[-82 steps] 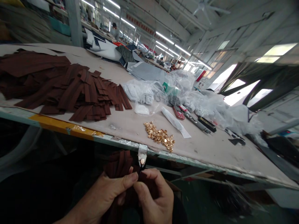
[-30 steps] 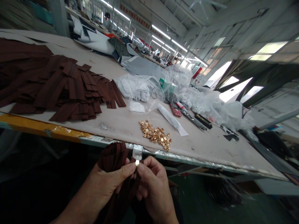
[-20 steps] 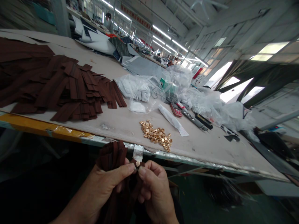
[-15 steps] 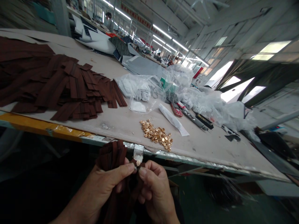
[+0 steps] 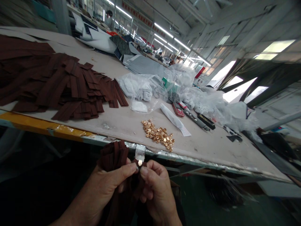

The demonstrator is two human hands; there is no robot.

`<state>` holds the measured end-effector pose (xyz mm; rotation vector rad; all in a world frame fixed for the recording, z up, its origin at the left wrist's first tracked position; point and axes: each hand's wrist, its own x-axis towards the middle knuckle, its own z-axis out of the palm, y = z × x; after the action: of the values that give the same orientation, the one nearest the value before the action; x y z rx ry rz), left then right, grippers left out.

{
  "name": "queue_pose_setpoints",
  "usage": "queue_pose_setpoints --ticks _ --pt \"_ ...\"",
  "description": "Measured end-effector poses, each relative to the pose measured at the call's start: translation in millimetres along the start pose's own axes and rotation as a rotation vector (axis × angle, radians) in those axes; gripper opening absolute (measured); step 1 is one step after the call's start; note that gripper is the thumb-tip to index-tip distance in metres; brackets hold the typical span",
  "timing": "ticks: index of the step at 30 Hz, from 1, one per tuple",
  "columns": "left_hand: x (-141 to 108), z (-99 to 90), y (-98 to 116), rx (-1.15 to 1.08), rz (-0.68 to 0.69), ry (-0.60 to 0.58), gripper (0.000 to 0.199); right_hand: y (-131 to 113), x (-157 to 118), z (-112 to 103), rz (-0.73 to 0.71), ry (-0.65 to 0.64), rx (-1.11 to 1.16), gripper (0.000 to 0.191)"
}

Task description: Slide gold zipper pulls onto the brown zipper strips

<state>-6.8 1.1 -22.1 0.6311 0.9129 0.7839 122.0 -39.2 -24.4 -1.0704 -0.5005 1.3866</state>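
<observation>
Below the table's front edge, my left hand (image 5: 115, 179) is closed around a bunch of brown zipper strips (image 5: 113, 155). Its thumb and finger pinch one side of a strip's end. On the other side, the thumb and fingers of my right hand (image 5: 155, 182) pinch the same brown tape. Between the two thumbs sits a small gold zipper slider (image 5: 140, 163), at the strip's end. The fingertips partly hide how it meets the teeth. A heap of gold sliders (image 5: 158, 135) lies on the table just beyond my hands.
A large pile of brown zipper strips (image 5: 58, 81) covers the table's left side. Behind the sliders lie a white paper strip (image 5: 175, 120), a red calculator-like object (image 5: 178, 110), a grey cutter (image 5: 194, 118) and clear plastic bags (image 5: 143, 88). Yellow tape (image 5: 47, 128) lines the front edge.
Both hands stay in nearly the same place and keep their pinch. The gold slider's face now catches the light more brightly. The view has shifted very slightly.
</observation>
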Motion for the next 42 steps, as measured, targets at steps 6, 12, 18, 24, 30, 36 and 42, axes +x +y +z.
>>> queue_pose_setpoints --ticks 6,12,18,24,30,36,42 --pt "1 5.3 -2 0.065 0.065 0.075 0.031 -6 3 3 -0.008 0.008 -0.023 0.035" --pt "-1 13.2 0 0.051 0.109 0.144 0.03 -8 5 6 -0.026 0.027 -0.049 0.036" --pt "-5 13.4 3 0.049 0.118 0.137 0.027 -5 3 1 -0.019 -0.019 -0.041 0.035" --pt "-4 7.0 2 0.019 0.056 0.05 0.027 -3 1 -1 -0.01 -0.015 -0.034 0.035" --pt "-5 6.1 -2 -0.084 -0.011 0.036 0.032 -3 2 -1 -0.017 -0.018 -0.027 0.034" --pt "-2 2.8 -5 0.009 0.036 0.043 0.031 -5 3 1 -0.019 -0.01 -0.035 0.033" --pt "0 7.8 3 0.051 0.064 0.098 0.029 -5 3 2 -0.085 0.045 -0.129 0.034"
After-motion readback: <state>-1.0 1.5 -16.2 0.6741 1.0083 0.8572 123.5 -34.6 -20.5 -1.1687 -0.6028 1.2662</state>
